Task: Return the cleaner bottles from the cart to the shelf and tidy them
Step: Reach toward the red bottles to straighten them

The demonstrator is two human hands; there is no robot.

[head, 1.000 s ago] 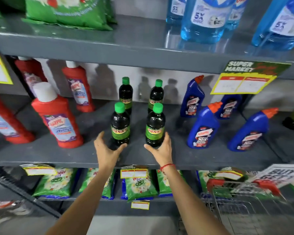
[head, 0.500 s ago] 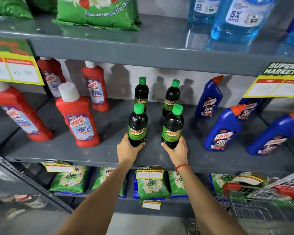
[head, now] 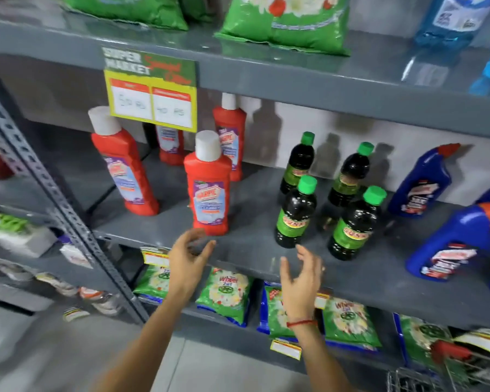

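Observation:
Several dark cleaner bottles with green caps stand in two rows on the grey middle shelf; the front left one and the front right one are nearest me. Red cleaner bottles with white caps stand to their left, the closest at the shelf's front. Blue cleaner bottles with orange spouts stand at the right. My left hand hangs open just below the closest red bottle, touching nothing. My right hand is open below the front left dark bottle, holding nothing.
A yellow price sign hangs from the upper shelf over the red bottles. Green detergent packs fill the lower shelf. A perforated grey upright runs along the left. The wire cart with red handle sits at the bottom right.
Both hands have let go of the two front dark bottles and moved left and down off the shelf. My view has swung left, toward the red bottles.

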